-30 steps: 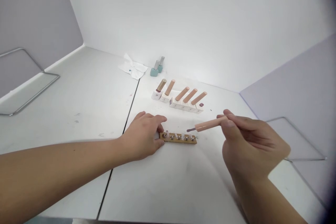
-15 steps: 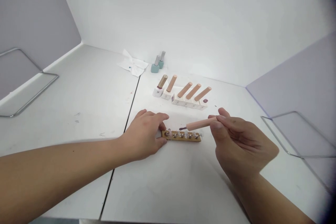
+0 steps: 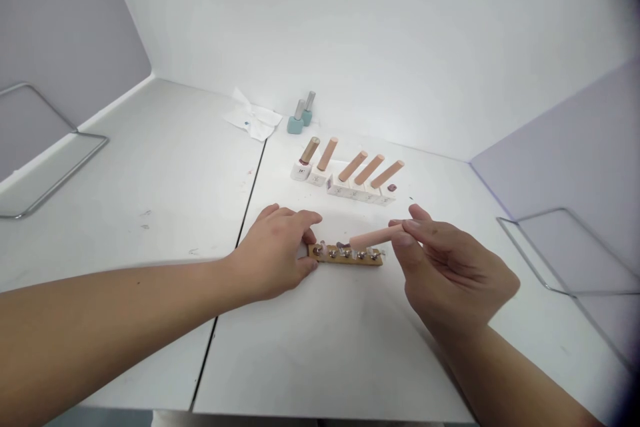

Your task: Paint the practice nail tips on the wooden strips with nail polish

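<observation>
In my right hand [image 3: 453, 270] is a nail polish brush [image 3: 376, 236] with a long peach cap, pinched between thumb and fingers. Its dark purple tip points left, over the middle of a wooden nail tip stand [image 3: 350, 260]. Several clear nail tips on metal holders stand along that narrow strip. My left hand [image 3: 280, 253] grips the strip's left end between thumb and fingers. Behind it, a row of white nail polish bottles [image 3: 353, 190] with peach caps stands on the table; the rightmost bottle has no cap and purple polish at its neck.
A white bottle with a gold cap [image 3: 310, 150] heads the row's left end. Two teal bottles [image 3: 295, 124] and a crumpled tissue [image 3: 254, 121] lie farther back. Wire stands flank both sides, and a dark seam [image 3: 235, 253] crosses the white table [image 3: 310, 353].
My right hand has moved slightly left, bringing the brush tip to the nail tips. My left hand keeps its hold on the strip.
</observation>
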`<state>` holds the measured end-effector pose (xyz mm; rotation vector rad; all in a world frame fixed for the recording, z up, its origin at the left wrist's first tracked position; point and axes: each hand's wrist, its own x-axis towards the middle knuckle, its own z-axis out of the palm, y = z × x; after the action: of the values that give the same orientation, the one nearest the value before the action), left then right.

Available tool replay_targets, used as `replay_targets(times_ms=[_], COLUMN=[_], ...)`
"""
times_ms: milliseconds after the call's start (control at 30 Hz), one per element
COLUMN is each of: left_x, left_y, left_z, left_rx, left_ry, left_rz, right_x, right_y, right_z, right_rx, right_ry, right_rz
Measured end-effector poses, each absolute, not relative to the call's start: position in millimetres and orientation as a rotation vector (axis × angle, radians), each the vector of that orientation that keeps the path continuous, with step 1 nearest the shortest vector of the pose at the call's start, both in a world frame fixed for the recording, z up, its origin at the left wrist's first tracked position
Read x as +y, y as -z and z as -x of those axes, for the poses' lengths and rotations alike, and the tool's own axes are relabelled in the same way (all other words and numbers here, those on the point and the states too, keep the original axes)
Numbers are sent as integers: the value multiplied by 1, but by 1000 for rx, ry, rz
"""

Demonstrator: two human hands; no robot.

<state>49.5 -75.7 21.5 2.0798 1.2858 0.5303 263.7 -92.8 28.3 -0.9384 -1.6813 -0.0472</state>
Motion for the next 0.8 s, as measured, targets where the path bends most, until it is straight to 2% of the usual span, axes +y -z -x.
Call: replay_targets(times_ms=[800], left_x=[-75], left_y=[-21], left_z=[-49], left_rx=[1261], left_ry=[-538], left_rz=[-2121], right_x=[-90], right_y=[-29], right_z=[-261], right_rx=[-1711], right_ry=[113], right_rz=[902])
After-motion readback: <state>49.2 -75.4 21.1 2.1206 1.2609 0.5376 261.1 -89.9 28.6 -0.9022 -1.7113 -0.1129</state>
